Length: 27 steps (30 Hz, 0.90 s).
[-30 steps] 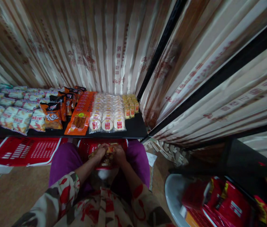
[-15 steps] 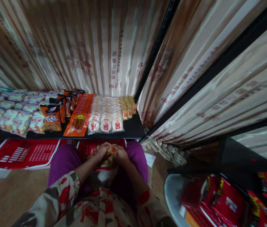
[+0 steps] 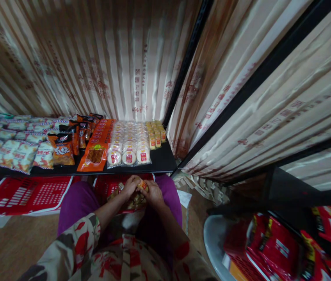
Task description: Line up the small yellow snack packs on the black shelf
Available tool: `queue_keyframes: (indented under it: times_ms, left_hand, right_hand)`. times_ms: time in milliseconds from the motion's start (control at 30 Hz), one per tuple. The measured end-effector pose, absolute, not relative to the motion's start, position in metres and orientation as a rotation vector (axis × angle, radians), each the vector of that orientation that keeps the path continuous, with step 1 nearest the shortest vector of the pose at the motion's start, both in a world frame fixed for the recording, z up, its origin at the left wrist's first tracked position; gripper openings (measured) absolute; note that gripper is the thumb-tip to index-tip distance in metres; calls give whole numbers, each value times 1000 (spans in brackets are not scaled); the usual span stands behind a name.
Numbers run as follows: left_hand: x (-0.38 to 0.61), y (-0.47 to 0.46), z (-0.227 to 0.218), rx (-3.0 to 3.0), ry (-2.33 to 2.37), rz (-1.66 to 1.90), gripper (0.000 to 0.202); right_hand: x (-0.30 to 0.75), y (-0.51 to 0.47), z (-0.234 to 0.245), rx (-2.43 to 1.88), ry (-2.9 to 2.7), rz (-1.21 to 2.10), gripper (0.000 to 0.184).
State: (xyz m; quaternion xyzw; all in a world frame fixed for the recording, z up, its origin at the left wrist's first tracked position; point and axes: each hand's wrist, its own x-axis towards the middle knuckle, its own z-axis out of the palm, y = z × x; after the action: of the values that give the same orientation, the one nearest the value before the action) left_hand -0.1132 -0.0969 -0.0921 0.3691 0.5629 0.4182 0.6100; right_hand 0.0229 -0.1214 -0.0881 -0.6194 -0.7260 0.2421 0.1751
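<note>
The left hand (image 3: 130, 186) and the right hand (image 3: 154, 194) meet, their grip clamped together on one small yellow packet (image 3: 143, 185) with a red label. It is held up over a red basket (image 3: 101, 182) between the knees, below the front edge of a black shelf (image 3: 167, 158). Inside that basket lies a loose heap of small gold-coloured packets (image 3: 136, 202), partly hidden by the hands and forearms.

The shelf carries goods in rows running from the front edge toward the back. Near its right end stand small yellow packs (image 3: 155, 139), set back from the front edge, with bare black surface between them and the front right corner. Left of them, clear-wrapped round white snacks (image 3: 129, 157) reach almost to the front edge. Next come a flat orange bag (image 3: 95, 154), orange-and-black bags (image 3: 62, 150), then white bags (image 3: 24, 157) filling the left part.

Pleated cream curtains (image 3: 121, 66) with red printing hang behind the shelf and along the right, crossed by black posts (image 3: 189, 58).

Under the shelf's left part, another red basket (image 3: 51, 189) sits above the brown floor (image 3: 27, 234). At lower right, a pale grey tub (image 3: 209, 238) stands beside shiny red bags (image 3: 282, 249); its contents are too dim to tell.
</note>
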Motion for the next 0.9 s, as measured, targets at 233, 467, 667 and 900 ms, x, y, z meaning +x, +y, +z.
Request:
queue_keyframes:
  times_ms: [233,467,667,900]
  left_hand:
    - [-105,-95,-96,824,1171,1022,22]
    - [-96,-100,-81,844,1141,1021,19]
    - [-83,-97,-67,920,1184,1045,14]
    - [-65,-87,-51,903,1159,1083,13]
  right_hand:
    - [29,-125,-80,-1802,-1972,595,34]
    - [36,-129,-79,-1817,-1923,539,35]
    - [42,-128,-76,-1809,-1804,455,37]
    - [52,-117,-67,-1808,-1655,367,39]
